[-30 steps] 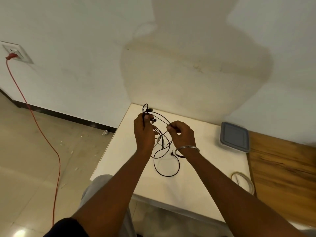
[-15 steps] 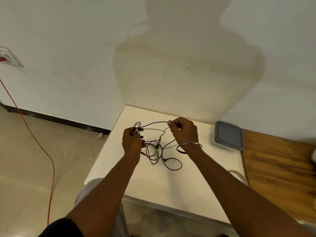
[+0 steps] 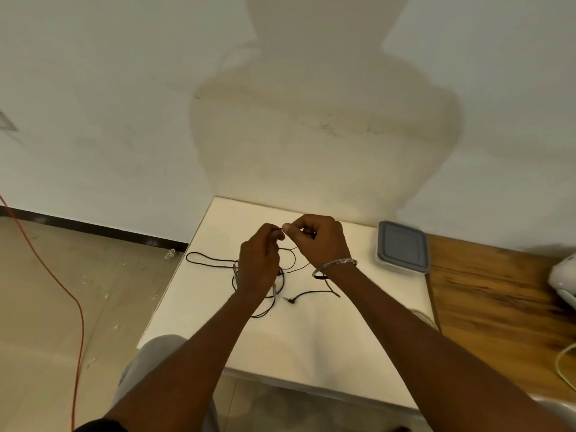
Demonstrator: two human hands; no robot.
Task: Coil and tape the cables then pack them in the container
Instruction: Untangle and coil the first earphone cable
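Head view: both hands' fingers pinch a thin black cable (image 3: 218, 259), loosely tangled on the white table (image 3: 311, 344).

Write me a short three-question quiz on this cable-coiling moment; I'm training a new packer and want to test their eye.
1. True or false: the container has its lid off.
2. Which hand wears the bracelet? A left hand B right hand
3. Fill in: the black cable lies loosely on the white ____.

Key: 1 false, the grey lid is on. 2 B. 3 table. Both hands pinch the cable where their fingertips meet, above the table.
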